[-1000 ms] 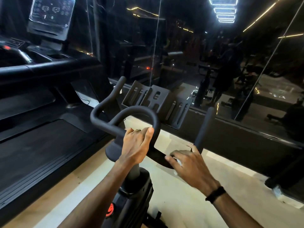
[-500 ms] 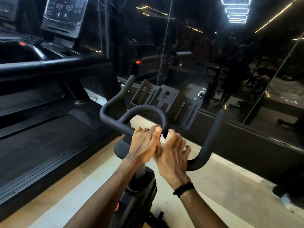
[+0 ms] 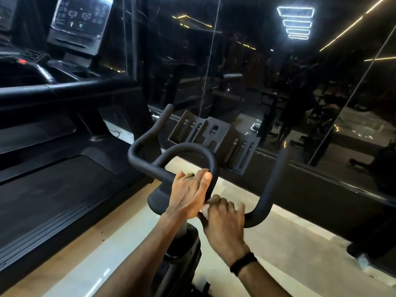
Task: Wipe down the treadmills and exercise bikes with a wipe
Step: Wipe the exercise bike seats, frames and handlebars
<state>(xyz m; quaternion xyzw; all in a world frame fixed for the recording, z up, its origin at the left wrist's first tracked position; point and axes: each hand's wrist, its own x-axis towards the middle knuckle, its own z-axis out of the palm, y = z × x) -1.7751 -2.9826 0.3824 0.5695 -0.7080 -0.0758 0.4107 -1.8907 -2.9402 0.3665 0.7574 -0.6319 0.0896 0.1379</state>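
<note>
Head view: exercise bike handlebar [image 3: 171,155] centre frame, black, with a middle loop and two outer horns. Left hand [image 3: 188,194] sits on the near side of the loop, fingers wrapped over the bar, thumb lying straight along it pointing up, ring [image 3: 189,174] on one finger. Right hand [image 3: 225,219] is just right of and below the left, touching it at the thumb base, fingers curled down over the crossbar with a white wipe [image 3: 205,207] bunched under them; only a small pale edge of the wipe shows between the two hands. Black wristband [image 3: 243,263] on right wrist. Slotted device holder [image 3: 214,138] stands behind the loop. Treadmill [image 3: 53,179] at left, belt and side rail dark, console [image 3: 80,20] at top left. Bike post [image 3: 182,249] runs down below the hands. Pale floor [image 3: 289,254] under the bike, dark mirror wall [image 3: 278,82] behind with ceiling-light reflections

Versus 0.5 s ago: right hand was raised with fingers spread against the inner right side of the loop, pressing the wipe there; now it has dropped lower onto the crossbar and the fingers are clenched over the wipe. Versus 1.0 s ago it was further right on the crossbar, apart from the left. Left hand grip unchanged on the loop throughout. Camera has shifted slightly, so the treadmill console sits further right in frame
</note>
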